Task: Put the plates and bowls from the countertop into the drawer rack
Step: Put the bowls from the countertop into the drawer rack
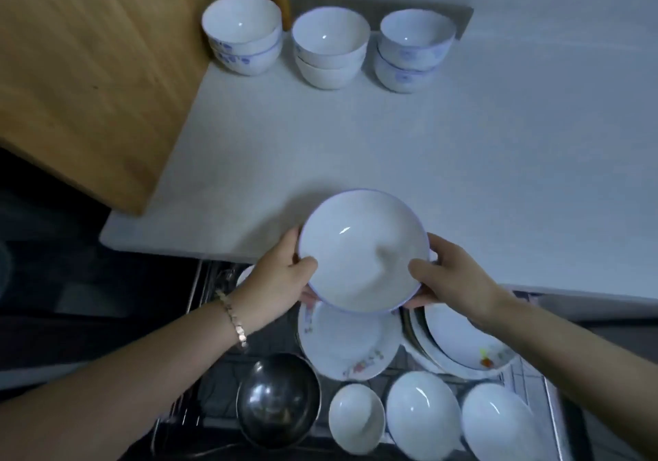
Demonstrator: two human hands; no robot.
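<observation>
Partway through, I hold a plate (pixel 363 250) by its rim between my left hand (pixel 281 275) and right hand (pixel 452 275), above the rack (pixel 213 382) already holding dishes, with three bowl stacks (pixel 329 49) left on the counter (pixel 463 175) beyond my grip.

Both forearms show bare down to the bottom edge of the view. A gold-coloured metal bracelet (pixel 235 321) of small, blocky links circles the wrist of the left hand (pixel 281 275). The right hand (pixel 452 275) and its wrist are bare.
</observation>
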